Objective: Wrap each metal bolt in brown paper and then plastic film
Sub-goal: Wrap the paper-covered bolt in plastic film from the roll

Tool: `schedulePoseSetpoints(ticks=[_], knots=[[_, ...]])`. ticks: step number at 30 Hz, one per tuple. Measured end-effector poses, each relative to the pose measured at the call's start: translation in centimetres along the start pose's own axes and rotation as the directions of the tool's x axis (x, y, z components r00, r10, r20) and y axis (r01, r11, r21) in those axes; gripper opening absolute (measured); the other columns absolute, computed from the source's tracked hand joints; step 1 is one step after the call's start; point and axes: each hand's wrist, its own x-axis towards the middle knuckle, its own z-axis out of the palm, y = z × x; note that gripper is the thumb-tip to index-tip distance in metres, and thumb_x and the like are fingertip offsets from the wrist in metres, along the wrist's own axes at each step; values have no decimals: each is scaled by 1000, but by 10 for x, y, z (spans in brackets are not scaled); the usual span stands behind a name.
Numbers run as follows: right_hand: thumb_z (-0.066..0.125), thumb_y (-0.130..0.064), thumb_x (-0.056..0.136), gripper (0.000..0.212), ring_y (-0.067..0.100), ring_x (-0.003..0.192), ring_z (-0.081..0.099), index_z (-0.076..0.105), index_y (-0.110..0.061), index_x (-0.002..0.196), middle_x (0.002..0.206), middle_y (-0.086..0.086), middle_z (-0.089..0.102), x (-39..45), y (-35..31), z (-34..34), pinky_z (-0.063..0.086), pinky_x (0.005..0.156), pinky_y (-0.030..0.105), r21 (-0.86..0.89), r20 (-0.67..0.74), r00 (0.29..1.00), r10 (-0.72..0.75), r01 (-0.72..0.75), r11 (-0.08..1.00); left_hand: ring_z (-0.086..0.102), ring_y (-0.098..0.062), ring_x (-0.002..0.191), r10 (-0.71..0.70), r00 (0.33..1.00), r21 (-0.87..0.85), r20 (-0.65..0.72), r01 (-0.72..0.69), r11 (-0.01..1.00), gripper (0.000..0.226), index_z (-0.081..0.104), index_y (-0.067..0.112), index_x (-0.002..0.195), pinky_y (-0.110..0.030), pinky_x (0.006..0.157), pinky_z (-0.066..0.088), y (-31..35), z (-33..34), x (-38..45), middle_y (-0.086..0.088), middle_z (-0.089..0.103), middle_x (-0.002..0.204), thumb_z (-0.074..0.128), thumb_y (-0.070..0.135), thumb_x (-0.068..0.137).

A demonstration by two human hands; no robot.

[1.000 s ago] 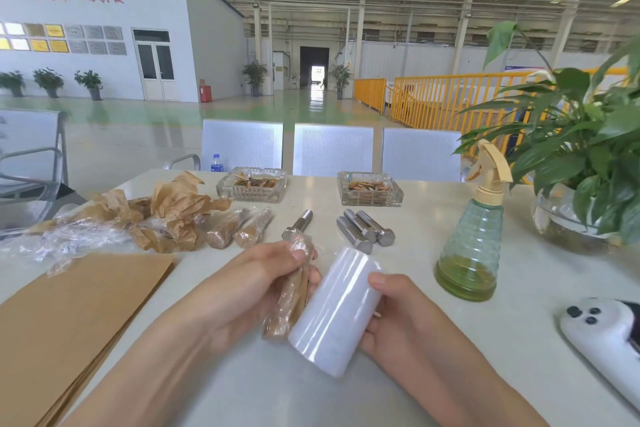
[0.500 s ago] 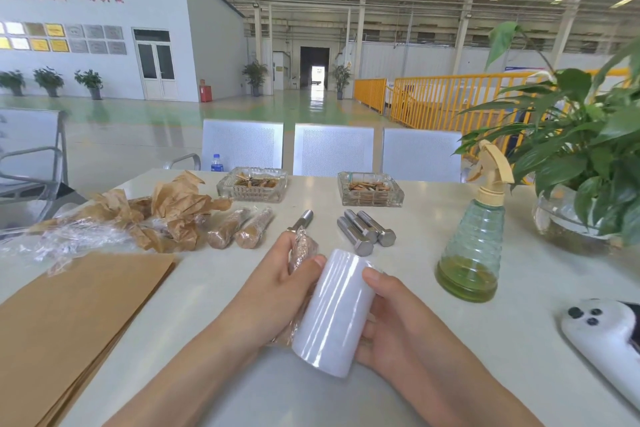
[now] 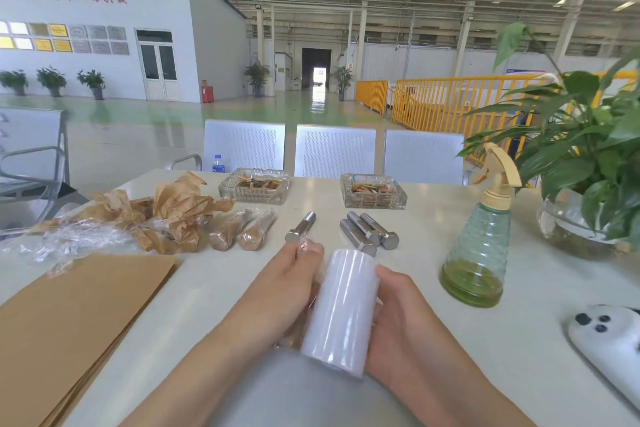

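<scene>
1. Sheets of brown paper point(image 3: 74, 319) lie flat at the table's point(image 3: 433, 243) left edge; behind them sit crumpled paper and film scraps point(image 3: 145, 218); just right of those, two wrapped bolts point(image 3: 242, 230) lie side by side.
2. Left hand point(image 3: 287, 291) curls its fingers round the paper-wrapped bolt point(image 3: 304, 246), which it mostly hides; film shows at the fingertips.
3. Right hand point(image 3: 398, 315) grips the film roll point(image 3: 341, 312), thumb along its side; roll touches the left hand.
4. Beyond lie one bare bolt point(image 3: 302, 228), then three bare bolts point(image 3: 369, 233); two glass ashtrays point(image 3: 254, 185) behind; spray bottle point(image 3: 479, 253) and plant point(image 3: 585, 156) right.
5. Since a second ago the roll has closed against the bolt, now far more hidden.
</scene>
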Motion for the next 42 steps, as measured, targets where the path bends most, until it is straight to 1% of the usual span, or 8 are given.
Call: schedulePoseSetpoints(ticks=[2, 7, 11, 15, 28, 32, 37, 42], knots=[[84, -40, 59, 61, 38, 103, 71, 78, -1, 105, 106, 23, 75, 0, -2, -8, 57, 85, 48, 14, 1, 1000, -4, 4, 1000, 50, -18, 61, -115, 987, -102, 115, 127, 987, 40, 48, 2, 74, -14, 54, 41, -2, -6, 3, -11, 54, 72, 43, 22, 108], [96, -35, 56, 56, 34, 98, 74, 80, -7, 101, 103, 19, 76, -9, -5, -22, 60, 77, 40, -53, 119, 993, -9, 16, 998, 70, -28, 89, 13, 973, -406, 232, 85, 910, 28, 64, -11, 110, -29, 72, 56, -1, -18, -14, -33, 71, 110, 64, 15, 99], [88, -34, 71, 60, 41, 116, 66, 71, -7, 122, 123, 22, 70, -13, -6, -20, 55, 93, 48, -83, 153, 988, 21, -8, 997, 65, -30, 75, -65, 984, -392, 167, 127, 911, 31, 71, 4, 107, -30, 63, 55, 7, -17, -13, -38, 68, 107, 83, 18, 82], [73, -30, 86, 58, 40, 126, 59, 58, -8, 137, 135, 22, 63, -21, -8, -13, 43, 109, 58, -121, 199, 980, -27, 52, 991, 68, -39, 86, -2, 987, -457, 163, 78, 886, 21, 71, 24, 111, -42, 80, 52, 11, -8, -19, -31, 70, 111, 75, 25, 90], [72, -23, 88, 39, 35, 124, 63, 70, -8, 124, 132, 21, 65, -16, -7, -18, 53, 99, 51, -38, 238, 971, -13, 22, 999, 49, -2, 51, 249, 968, 52, -29, -247, 968, 23, 59, 52, 107, -15, 49, 39, -6, -5, -10, 13, 62, 60, 63, 31, 98], [76, -20, 73, 58, 38, 118, 66, 67, -4, 128, 127, 23, 68, -12, -8, -21, 58, 90, 50, 22, 175, 984, -31, 28, 999, 55, -8, 52, 147, 989, -47, 26, -146, 988, 15, 64, 39, 98, -20, 49, 43, -4, -1, -8, 8, 62, 63, 52, 46, 103], [75, -14, 66, 62, 36, 97, 73, 62, 0, 125, 110, 24, 74, -9, -11, -23, 61, 72, 44, 96, 63, 997, -54, 47, 994, 47, -19, 55, 107, 980, -219, 165, -69, 973, 18, 65, 9, 107, -20, 46, 38, 1, -5, -12, -8, 52, 67, 50, 18, 107], [77, -33, 85, 65, 46, 133, 51, 57, 0, 137, 140, 29, 56, -12, -7, -24, 39, 111, 59, -21, 168, 986, -2, 6, 1000, 48, -32, 73, 74, 977, -277, 202, -15, 961, 30, 66, -6, 114, -32, 56, 41, 8, -11, -17, -32, 64, 89, 72, 13, 93]])
